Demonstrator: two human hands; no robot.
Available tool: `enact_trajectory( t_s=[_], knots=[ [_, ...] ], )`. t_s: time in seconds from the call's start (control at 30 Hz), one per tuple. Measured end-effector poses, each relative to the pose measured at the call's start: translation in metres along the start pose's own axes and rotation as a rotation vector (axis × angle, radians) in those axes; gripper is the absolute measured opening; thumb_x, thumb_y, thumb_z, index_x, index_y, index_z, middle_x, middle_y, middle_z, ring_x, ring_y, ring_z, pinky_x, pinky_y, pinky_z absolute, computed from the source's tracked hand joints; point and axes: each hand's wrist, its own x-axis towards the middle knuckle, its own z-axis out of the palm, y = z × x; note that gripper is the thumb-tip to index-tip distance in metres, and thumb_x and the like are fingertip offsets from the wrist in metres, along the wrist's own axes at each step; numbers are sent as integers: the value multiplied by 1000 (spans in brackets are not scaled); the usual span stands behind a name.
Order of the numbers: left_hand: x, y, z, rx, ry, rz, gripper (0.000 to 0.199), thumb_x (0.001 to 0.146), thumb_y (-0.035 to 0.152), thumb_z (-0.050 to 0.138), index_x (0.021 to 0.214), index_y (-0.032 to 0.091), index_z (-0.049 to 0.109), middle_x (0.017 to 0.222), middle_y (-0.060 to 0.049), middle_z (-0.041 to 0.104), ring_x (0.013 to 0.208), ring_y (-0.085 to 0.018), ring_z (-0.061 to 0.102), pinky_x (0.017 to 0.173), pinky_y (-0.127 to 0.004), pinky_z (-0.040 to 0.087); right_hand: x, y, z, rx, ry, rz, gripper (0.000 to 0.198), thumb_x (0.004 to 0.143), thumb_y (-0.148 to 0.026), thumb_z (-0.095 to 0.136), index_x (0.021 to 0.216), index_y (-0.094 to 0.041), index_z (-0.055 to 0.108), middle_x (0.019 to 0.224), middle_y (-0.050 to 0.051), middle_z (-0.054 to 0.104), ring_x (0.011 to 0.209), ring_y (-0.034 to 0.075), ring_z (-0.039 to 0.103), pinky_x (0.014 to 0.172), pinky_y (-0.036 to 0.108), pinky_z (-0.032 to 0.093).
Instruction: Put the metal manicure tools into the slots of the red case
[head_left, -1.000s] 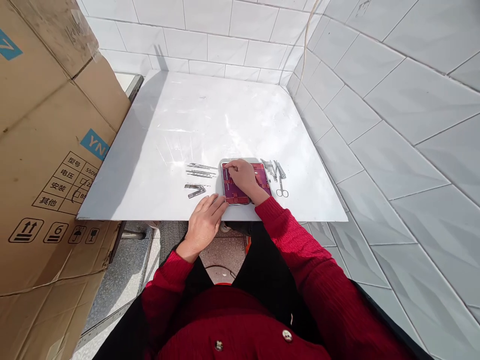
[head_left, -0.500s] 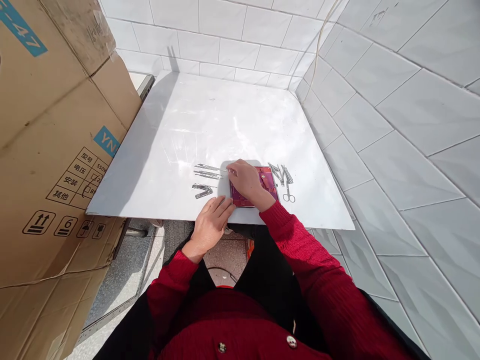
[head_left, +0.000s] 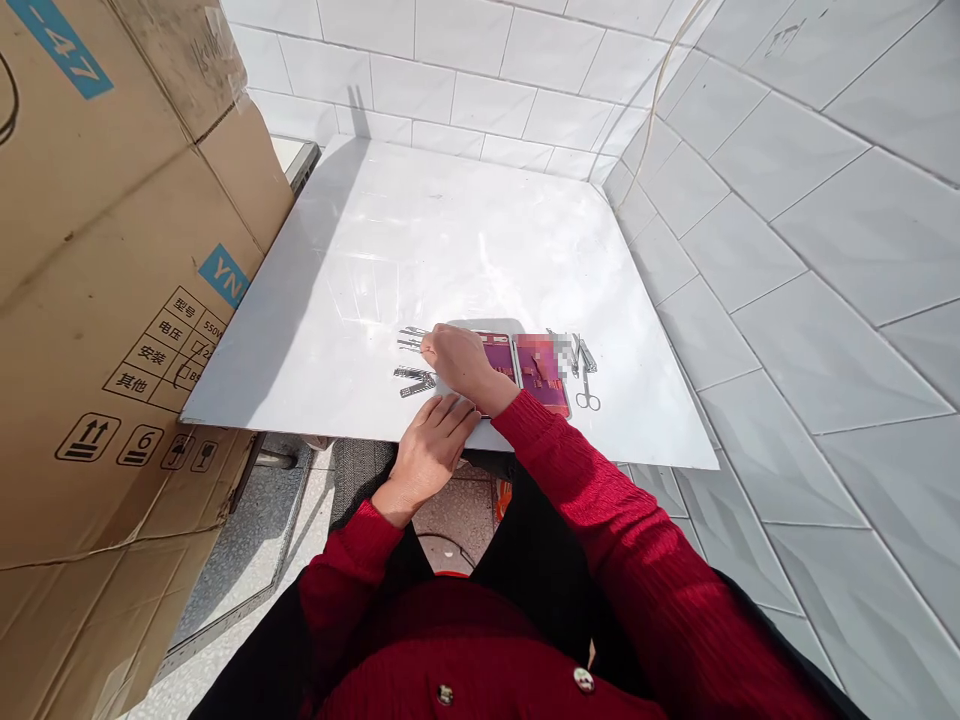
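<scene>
An open manicure case with a purple-red lining lies near the front edge of the white table. My left hand rests at the case's front left corner, fingers stretched out and lying flat. Curled above the case's left side is my right hand; its closed fingertips reach the slim metal tools, and whatever they pinch is hidden. Nail clippers lie just left of my hands. To the right of the case are scissors and other metal tools, partly blurred.
The white tabletop reaches back to a tiled wall. Large cardboard boxes stand close on the left. Another tiled wall runs along the right, with a pale cable in the corner.
My right hand has moved left from the case towards the slim tools, uncovering more of the lining. My left hand stays at the case's front corner. The view has shifted slightly.
</scene>
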Motion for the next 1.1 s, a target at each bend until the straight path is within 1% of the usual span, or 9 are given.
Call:
enact_trajectory(
  t_s=[0.13,0.27,0.47,0.57,0.67,0.73,0.83,0.93,1.1],
  knots=[
    [-1,-1,2,0,16,2,40,106,14,50,143,17,63,139,-12,72,138,-29,63,115,-53,53,2,-4,-6,-51,-45,4,30,104,-16,48,99,-12,77,106,16,76,89,24,68,73,32,41],
    [-1,0,1,2,16,3,40,106,14,50,144,18,63,141,-12,71,139,-29,62,115,-53,54,5,-7,-10,-81,-117,-2,26,97,-8,52,98,-10,78,98,17,78,84,24,68,69,32,37],
    [1,1,-1,3,18,8,38,106,14,49,140,16,64,140,-13,72,138,-29,63,115,-53,54,5,-5,-5,-1,-75,-42,25,91,-4,54,96,-9,77,94,17,77,78,22,63,70,32,35],
    [1,0,-1,-6,-3,4,40,106,13,48,142,16,63,142,-13,71,141,-29,60,116,-54,52,2,5,-2,160,-6,-7,20,87,-5,56,91,-12,75,84,11,75,71,18,58,68,31,35],
    [1,1,-3,5,-23,2,40,105,13,49,143,16,62,145,-13,69,142,-30,59,117,-54,51,-2,25,-1,460,107,75,15,86,-9,57,87,-15,71,80,5,73,69,16,58,66,28,37],
    [1,1,-3,15,-29,-2,41,105,12,48,143,16,62,146,-12,69,142,-30,59,117,-54,51,-8,44,1,702,159,147,17,85,-13,59,96,-15,71,76,1,71,67,15,60,66,27,41],
    [2,1,-3,21,-33,-16,42,106,13,47,145,18,62,146,-11,69,142,-30,59,117,-54,50,-19,72,5,958,195,225,44,83,-16,61,126,-13,67,68,-4,67,62,15,60,62,26,46],
    [2,0,-3,30,-35,-19,44,105,11,46,146,19,61,145,-10,69,141,-29,60,117,-54,50,-31,92,10,1055,221,240,57,82,-20,63,139,-15,62,67,-6,65,59,14,58,55,24,45],
    [2,-1,-2,35,-57,-32,48,104,11,45,149,21,60,147,-9,68,143,-29,58,118,-53,50,-35,103,20,1112,245,248,52,84,-20,65,135,-17,65,63,-7,63,55,12,56,51,23,45]
  ],
)
